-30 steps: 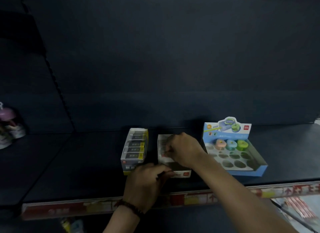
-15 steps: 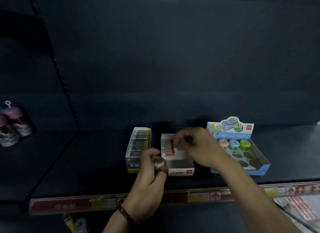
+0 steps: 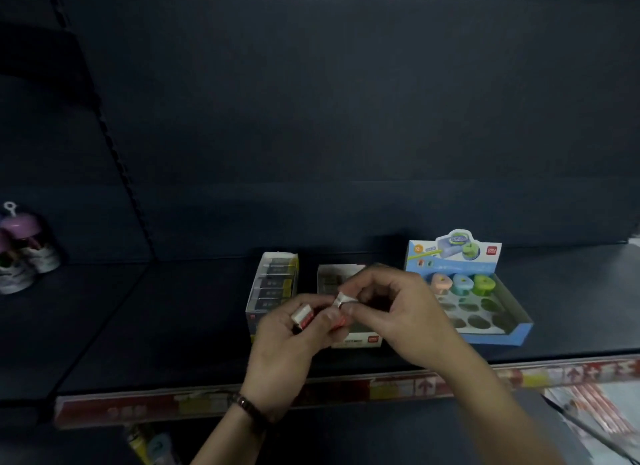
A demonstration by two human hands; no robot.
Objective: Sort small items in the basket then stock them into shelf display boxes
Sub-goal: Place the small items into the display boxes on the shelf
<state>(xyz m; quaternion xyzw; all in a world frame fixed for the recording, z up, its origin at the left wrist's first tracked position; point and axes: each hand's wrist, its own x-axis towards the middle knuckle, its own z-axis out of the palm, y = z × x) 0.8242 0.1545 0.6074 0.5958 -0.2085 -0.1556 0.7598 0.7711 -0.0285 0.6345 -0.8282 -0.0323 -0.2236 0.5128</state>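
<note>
Head camera looks down at two hands held close together, just above the front of a dark shelf (image 3: 571, 312). The left hand (image 3: 287, 347) has its fingers curled round a small red and white item (image 3: 303, 315). The right hand (image 3: 398, 312) pinches a small white item (image 3: 341, 300) between thumb and finger. The two items sit right beside each other, and the fingertips of both hands almost touch.

Right behind and under the hands is an open white box (image 3: 360, 340); the hands hide most of it. Behind the left hand stands a box of dark packs (image 3: 273, 284), lined up in a row. Just past the right hand is a blue box (image 3: 498, 336) with round holes. Three round things (image 3: 462, 282), pink, blue and green, sit at its back.

A dark bracelet (image 3: 247, 407) is on the left wrist. Below the wrists runs a red price strip (image 3: 398, 386) along the shelf edge.
</note>
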